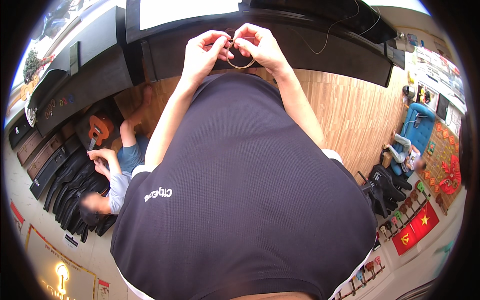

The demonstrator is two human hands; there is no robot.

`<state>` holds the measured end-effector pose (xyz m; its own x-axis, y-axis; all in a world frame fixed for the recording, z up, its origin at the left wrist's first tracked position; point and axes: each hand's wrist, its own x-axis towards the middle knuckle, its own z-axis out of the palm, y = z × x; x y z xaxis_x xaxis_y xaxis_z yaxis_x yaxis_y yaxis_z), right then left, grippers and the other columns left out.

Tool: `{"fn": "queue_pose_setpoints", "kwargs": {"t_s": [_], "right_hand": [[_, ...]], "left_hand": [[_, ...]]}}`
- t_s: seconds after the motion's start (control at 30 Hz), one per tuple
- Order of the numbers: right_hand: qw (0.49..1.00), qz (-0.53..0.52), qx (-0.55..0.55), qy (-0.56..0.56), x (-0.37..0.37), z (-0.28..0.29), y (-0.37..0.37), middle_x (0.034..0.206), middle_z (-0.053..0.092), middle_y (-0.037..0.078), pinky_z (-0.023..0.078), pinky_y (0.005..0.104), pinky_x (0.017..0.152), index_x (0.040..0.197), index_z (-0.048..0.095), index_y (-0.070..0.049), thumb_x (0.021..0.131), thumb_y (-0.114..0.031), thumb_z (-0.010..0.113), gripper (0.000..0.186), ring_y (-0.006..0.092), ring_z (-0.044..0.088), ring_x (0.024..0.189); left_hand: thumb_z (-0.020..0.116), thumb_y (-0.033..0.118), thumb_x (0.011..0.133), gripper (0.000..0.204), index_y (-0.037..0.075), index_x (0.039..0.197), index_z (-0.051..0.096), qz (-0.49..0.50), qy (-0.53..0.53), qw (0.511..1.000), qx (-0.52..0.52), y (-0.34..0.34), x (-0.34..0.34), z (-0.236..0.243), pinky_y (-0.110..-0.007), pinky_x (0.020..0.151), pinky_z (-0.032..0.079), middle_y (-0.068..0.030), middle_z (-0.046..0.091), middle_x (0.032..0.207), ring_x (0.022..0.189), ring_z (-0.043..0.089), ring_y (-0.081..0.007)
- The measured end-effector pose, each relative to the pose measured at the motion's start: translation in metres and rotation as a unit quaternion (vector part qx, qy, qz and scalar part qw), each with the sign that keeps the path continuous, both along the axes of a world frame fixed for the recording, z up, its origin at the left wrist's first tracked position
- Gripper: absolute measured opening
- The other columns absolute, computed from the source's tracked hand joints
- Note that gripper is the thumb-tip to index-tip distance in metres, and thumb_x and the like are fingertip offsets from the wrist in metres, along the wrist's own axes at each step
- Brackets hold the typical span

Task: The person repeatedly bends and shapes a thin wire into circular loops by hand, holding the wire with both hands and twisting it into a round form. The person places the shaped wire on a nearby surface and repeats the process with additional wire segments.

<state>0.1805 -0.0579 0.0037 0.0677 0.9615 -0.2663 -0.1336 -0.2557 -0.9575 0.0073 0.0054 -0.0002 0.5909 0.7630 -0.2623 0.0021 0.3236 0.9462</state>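
Observation:
A thin, pale gold string [241,67] is wound into a small loop in front of my chest, near the edge of the black tabletop. My left hand [200,54] pinches the loop's upper left side between thumb and fingers. On the other side, my right hand [267,50] has its thumb and bent fingers closed on the same coil, close to the left fingertips. The fingers partly cover the upper part of the loop, and its lower arc hangs free between the hands.
A black table [320,55] with a white sheet [187,12] and a thin loose wire [327,34] lies ahead. At left a seated person [117,187] is beside a small orange-brown guitar [101,127] and black cases [75,185]. Another person [411,159] rests on a blue sofa [419,125].

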Motion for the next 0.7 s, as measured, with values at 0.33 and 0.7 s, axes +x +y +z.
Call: {"fn": "queue_pose_setpoints", "kwargs": {"t_s": [0.33, 0.7], "right_hand": [[0.999, -0.009, 0.031, -0.011, -0.003, 0.006, -0.003, 0.077, 0.06, 0.001, 0.048, 0.0199, 0.065, 0.091, 0.06, -0.003, 0.091, 0.001, 0.058, 0.005, 0.006, 0.056, 0.067], [0.995, -0.039, 0.092, 0.028, -0.002, -0.006, -0.005, 0.08, 0.065, 0.006, 0.051, 0.0227, 0.066, 0.09, 0.061, 0.001, 0.09, 0.002, 0.061, 0.001, 0.0098, 0.061, 0.07]], "left_hand": [[0.061, 0.019, 0.094, 0.024, 0.001, 0.109, 0.062, -0.045, -0.072, 0.968, -0.234, 0.005, -0.009, -0.007, -0.021, 0.068, 0.053, -0.0072, 0.066, 0.091, 0.079, 0.066, -0.0121], [0.064, 0.015, 0.092, 0.026, 0.001, 0.113, 0.059, -0.105, -0.176, 0.924, -0.324, 0.0, -0.01, -0.01, -0.016, 0.071, 0.051, -0.0047, 0.064, 0.098, 0.084, 0.061, -0.0061]]}}
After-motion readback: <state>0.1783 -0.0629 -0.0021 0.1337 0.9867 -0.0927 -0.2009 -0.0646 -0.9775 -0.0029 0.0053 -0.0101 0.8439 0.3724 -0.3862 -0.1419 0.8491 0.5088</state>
